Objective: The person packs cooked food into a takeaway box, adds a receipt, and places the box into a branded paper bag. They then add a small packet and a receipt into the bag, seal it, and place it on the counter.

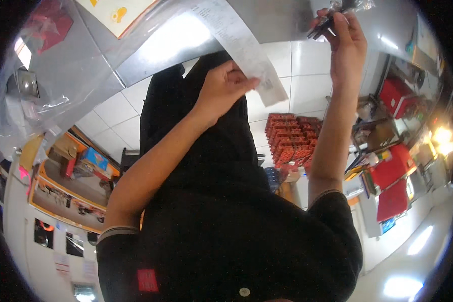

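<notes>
A long white printed paper receipt (246,50) slants down over the edge of the grey metal counter (151,55). My left hand (221,90) grips the receipt near its lower end, the thumb lying across the paper and the other fingers curled. Further right and higher up, my right hand (348,45) is closed around several thin black pieces (323,26). Crinkled clear plastic shows at their upper end, by the picture's top edge. Their exact kind is too small and partly covered by the fingers to make out.
Clear plastic sheeting (50,90) covers the counter's left part. A white card with orange print (118,15) lies at the top. Stacked red packs (292,136) stand on the white tiled floor (116,113). Loaded shelves (70,186) are at left, red boxes (395,95) at right.
</notes>
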`<state>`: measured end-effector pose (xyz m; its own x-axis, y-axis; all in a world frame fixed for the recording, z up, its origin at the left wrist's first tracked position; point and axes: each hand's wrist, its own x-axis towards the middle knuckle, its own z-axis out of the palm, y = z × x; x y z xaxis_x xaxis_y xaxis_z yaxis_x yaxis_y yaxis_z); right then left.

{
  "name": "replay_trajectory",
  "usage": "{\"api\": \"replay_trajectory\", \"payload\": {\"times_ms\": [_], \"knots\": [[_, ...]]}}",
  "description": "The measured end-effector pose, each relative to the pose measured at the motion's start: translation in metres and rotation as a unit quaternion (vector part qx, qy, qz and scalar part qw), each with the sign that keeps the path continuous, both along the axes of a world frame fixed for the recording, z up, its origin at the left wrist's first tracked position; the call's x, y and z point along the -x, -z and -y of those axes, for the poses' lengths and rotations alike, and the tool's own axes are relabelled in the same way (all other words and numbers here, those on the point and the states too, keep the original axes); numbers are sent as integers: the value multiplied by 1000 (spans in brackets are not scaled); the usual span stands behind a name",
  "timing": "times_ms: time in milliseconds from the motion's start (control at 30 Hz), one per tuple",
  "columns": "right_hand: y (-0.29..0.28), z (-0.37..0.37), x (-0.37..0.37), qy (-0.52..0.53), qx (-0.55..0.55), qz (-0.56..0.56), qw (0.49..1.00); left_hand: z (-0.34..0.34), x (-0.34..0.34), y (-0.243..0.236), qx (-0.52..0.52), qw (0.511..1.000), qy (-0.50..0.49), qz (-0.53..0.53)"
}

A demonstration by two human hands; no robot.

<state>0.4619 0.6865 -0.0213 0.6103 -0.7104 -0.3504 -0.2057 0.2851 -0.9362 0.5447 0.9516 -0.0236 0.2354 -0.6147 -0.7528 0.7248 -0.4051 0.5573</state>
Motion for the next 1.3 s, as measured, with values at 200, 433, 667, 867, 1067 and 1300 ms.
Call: {"api": "replay_trajectory", "payload": {"times_ms": [200,433,667,867,1067,1300], "knots": [[42,-11,-40,21,30,8,999,7,-7,-22,-1,1000,20,9],[18,-11,-42,24,-34,47,998,4,-3,-28,-11,1000,-3,1],[-24,5,-68,12,65,139,988,2,-10,-35,10,1000,-11,-25],[-83,-15,-117,35,187,244,951,1,-5,-39,-7,1000,-11,-17],[-122,-44,-148,-116,267,279,915,-23,-16,-69,-99,870,-207,436],[-146,-81,-178,-371,408,187,813,0,-149,-142,-21,800,-212,560]]}}
